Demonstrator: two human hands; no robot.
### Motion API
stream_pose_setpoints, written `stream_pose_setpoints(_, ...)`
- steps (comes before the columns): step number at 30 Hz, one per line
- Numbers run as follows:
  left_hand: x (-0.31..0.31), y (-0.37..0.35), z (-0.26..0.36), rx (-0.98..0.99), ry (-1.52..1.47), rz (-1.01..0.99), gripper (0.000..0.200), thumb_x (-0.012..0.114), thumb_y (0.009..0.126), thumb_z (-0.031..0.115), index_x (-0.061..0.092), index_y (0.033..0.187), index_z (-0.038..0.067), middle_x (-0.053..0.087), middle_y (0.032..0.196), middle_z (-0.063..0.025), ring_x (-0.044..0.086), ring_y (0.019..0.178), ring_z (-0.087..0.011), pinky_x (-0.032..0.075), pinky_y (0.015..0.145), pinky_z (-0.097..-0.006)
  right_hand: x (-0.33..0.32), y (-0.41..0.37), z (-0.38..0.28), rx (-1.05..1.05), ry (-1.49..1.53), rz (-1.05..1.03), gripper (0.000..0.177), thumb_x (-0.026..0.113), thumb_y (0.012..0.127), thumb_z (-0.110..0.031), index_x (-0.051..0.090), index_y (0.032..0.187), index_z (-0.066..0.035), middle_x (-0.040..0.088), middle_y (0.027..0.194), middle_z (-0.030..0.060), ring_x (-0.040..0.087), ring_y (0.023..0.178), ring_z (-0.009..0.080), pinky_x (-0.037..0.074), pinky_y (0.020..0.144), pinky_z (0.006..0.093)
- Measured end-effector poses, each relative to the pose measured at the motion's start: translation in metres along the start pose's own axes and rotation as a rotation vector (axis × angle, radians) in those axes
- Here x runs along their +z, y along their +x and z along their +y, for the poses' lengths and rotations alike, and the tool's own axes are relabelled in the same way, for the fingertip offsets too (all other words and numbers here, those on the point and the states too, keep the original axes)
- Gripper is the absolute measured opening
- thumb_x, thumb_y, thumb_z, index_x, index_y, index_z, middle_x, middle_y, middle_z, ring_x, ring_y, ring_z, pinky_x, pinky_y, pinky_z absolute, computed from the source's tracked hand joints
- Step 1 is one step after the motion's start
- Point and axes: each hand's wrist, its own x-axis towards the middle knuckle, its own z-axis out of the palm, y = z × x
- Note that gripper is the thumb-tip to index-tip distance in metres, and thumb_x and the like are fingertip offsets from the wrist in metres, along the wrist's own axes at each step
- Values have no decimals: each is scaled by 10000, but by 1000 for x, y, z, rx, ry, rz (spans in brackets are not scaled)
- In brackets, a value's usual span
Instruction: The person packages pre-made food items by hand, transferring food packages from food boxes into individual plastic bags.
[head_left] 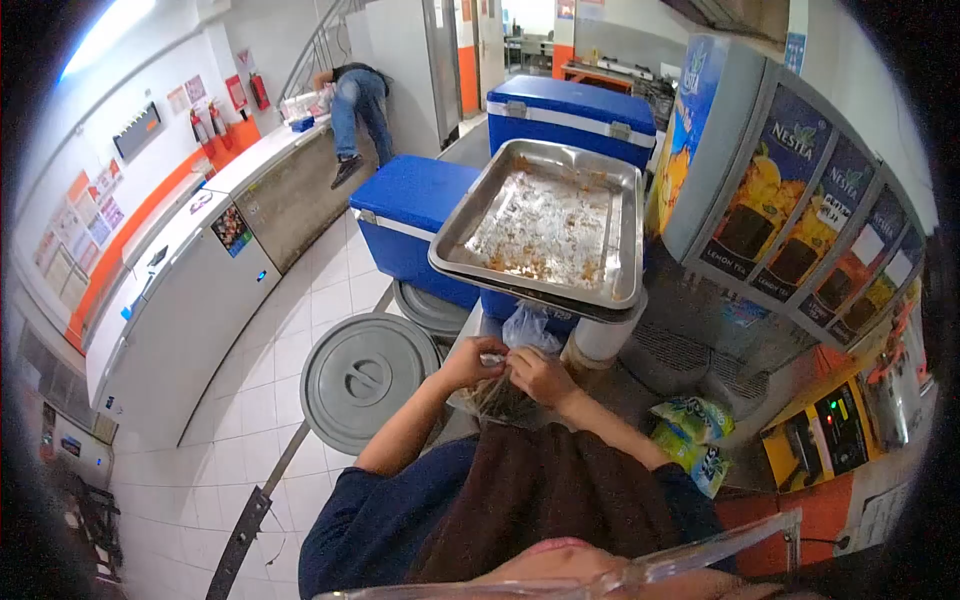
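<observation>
My left hand (472,364) and my right hand (540,376) are close together in front of my chest, fingers closed in a pinch on a clear plastic bag (530,328). Thin brownish stick-like pieces (492,400) show through the plastic below my fingers; their kind I cannot make out. The bag's loose top sticks up beyond my hands. Just past it is a metal tray (545,222) smeared with orange-brown food residue, resting on a dark tray beneath.
Blue coolers (415,205) stand beyond, beside a grey round lid (368,382). A white cylindrical container (603,338) is right of the bag. Green-yellow packets (692,435) lie near my right arm, below a drink dispenser (790,190). Another person (362,105) bends over a far counter.
</observation>
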Motion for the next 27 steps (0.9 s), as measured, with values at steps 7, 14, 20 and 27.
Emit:
stream_pose_setpoints(7, 17, -12, -1, -298, -451, -45, 358, 608, 717, 82, 504, 1045, -17, 562, 885, -50, 526, 817, -111, 435, 716, -265, -1, 7, 0, -26, 109, 17, 297, 638, 612, -40, 504, 876, -20, 504, 915, 113, 504, 905, 284, 436, 770, 360)
stream_pose_setpoints(14, 31, -20, 2, -176, -822, 222, 356, 565, 711, -11, 364, 995, 65, 482, 859, -18, 487, 816, -91, 410, 719, -248, 13, 15, -2, -3, 308, 79, 358, 619, 606, -10, 406, 891, -44, 454, 864, 120, 456, 814, 312, 392, 692, 370)
stream_pose_setpoints(20, 33, -17, 2, -92, -385, 222, 369, 592, 683, 48, 306, 916, 59, 458, 755, -56, 498, 735, -116, 407, 606, -256, 28, -6, 5, -52, 417, 131, 358, 598, 677, -50, 395, 971, -19, 458, 915, 134, 454, 879, 339, 371, 786, 431)
stream_pose_setpoints(27, 18, -9, 41, -340, 3, 157, 399, 647, 662, 110, 362, 920, -1, 455, 756, -118, 494, 661, -215, 407, 610, -322, 1, -2, 4, -7, 208, 13, 181, 546, 719, -65, 484, 879, -8, 512, 914, 152, 507, 868, 309, 418, 774, 377)
